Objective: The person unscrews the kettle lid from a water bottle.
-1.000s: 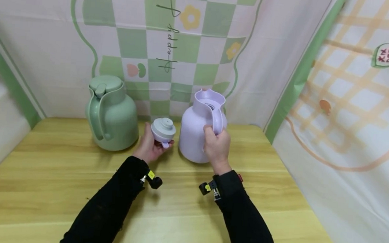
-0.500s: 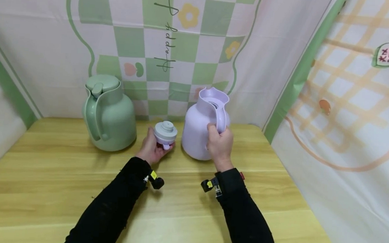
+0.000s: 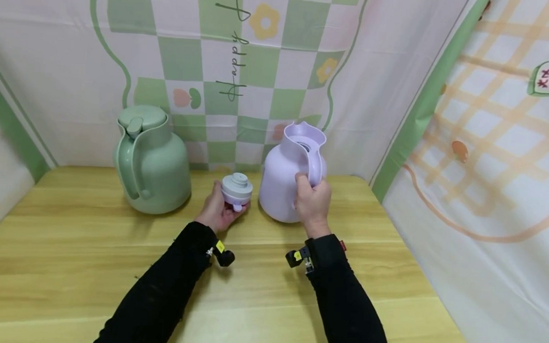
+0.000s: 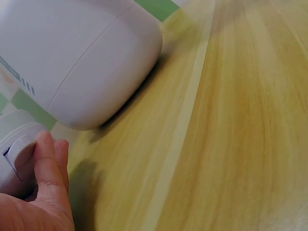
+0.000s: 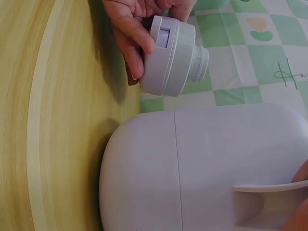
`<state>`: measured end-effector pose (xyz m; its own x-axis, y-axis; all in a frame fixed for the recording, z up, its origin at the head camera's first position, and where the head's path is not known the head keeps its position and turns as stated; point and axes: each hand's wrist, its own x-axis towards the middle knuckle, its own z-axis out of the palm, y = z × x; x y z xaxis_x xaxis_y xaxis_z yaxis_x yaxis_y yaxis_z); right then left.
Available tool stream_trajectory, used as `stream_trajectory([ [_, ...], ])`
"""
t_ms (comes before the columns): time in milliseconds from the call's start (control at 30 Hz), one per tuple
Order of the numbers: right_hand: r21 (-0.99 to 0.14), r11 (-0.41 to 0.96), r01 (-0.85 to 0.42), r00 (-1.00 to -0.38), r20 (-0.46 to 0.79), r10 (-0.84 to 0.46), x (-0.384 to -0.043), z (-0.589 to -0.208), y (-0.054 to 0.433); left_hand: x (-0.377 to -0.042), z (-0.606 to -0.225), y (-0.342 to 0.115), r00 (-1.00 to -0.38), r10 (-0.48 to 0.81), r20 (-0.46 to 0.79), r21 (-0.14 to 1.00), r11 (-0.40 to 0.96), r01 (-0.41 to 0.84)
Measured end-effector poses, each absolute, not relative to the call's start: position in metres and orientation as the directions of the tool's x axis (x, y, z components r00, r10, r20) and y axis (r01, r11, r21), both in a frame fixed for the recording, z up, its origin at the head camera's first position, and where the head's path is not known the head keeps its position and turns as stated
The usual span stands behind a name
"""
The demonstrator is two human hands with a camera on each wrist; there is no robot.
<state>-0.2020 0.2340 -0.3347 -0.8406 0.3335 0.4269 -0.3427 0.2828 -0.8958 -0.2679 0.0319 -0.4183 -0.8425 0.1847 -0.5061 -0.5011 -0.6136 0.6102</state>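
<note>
My left hand [image 3: 219,211] holds a lilac and grey jug lid [image 3: 237,189] upside down, its stepped grey plug facing up and its small lilac tab toward me. In the right wrist view the thumb and fingers grip the lid [image 5: 168,57] around its lilac cap. Just right of it is a lilac vacuum jug [image 3: 278,182], upright with an uncovered mouth. My right hand [image 3: 313,204] grips the jug's handle [image 3: 315,166]. In the left wrist view the jug's base [image 4: 110,82] lies close to the table; whether it touches, I cannot tell.
A green vacuum jug [image 3: 160,170] with its lid on stands at the back left of the wooden table [image 3: 249,305]. Behind the table hangs a checkered cloth [image 3: 243,61]. Another patterned cloth [image 3: 503,168] hangs along the right side.
Both hands have shifted slightly right in the head view, the left with the lid and the right with the lilac jug. The head view has also shifted a little. Both holds are unchanged.
</note>
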Motion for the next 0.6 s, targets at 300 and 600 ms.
stream_trajectory([
  [300, -0.894, 0.287, -0.344, -0.827, 0.433, 0.358, -0.221, -0.354, 0.245, -0.27, -0.429, 0.041, -0.848, 0.232, -0.477, 0.594, -0.626, -0.506],
  [600, -0.881, 0.282, -0.381, -0.806, 0.466, 0.366, -0.23, -0.365, 0.25, -0.272, -0.43, 0.047, -0.849, 0.221, -0.48, 0.607, -0.614, -0.503],
])
